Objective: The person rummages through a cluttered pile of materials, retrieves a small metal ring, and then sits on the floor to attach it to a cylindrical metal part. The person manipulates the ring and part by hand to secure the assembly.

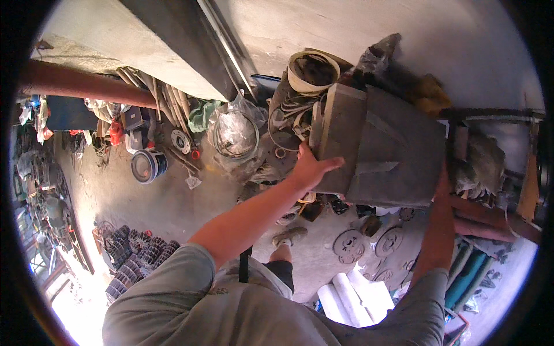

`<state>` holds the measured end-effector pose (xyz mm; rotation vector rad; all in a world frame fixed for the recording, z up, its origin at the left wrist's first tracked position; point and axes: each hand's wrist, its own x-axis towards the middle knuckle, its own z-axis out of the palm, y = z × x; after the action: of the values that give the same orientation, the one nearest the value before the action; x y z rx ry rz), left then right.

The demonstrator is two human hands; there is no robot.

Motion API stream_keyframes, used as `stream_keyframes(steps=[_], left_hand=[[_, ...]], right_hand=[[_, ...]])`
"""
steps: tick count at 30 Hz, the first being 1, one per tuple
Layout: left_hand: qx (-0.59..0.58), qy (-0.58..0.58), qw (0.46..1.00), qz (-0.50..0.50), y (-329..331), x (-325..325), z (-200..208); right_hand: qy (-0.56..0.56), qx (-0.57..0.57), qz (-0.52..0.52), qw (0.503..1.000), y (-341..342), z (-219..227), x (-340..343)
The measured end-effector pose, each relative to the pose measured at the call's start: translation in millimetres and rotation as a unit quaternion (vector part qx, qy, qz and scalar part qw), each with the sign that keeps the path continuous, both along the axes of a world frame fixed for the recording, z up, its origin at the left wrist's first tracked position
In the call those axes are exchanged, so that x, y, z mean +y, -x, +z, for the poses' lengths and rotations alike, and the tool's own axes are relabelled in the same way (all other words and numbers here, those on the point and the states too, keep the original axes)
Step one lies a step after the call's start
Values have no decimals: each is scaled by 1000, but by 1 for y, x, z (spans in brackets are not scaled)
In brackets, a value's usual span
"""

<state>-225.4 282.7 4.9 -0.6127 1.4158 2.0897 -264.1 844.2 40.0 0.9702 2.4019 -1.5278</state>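
Fingers of left hand (pixel 310 172) tight on dusty, slab-sided grey box (pixel 398 144); right hand (pixel 443 181) mostly hidden, grip unclear.

the large grey rectangular box (pixel 398 149) right of centre looks matt; the clear plastic bag (pixel 235 134) at upper centre, glossy and crinkled.

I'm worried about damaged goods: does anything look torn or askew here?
The grey box at the left hand looks odd: two pale strips sit crooked across its broad face, at different angles. I cannot tell whether they are tape or scuffs.
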Motion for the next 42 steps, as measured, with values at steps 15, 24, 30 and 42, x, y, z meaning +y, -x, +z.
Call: stream_keyframes(steps=[15,24,30,42], left_hand=[[109,-49,992,28,-46,-11,91],[80,149,983,-72,-189,-25,145],[-16,36,990,-135,-291,-50,154],[-198,97,970,-103,-347,-56,-191]], right_hand=[[366,20,-33,930,-48,99,-92],[225,144,-187,945,-253,164,-97],[156,26,-308,938,-454,99,-85],[319,-197,-280,884,-522,-246,-128]])
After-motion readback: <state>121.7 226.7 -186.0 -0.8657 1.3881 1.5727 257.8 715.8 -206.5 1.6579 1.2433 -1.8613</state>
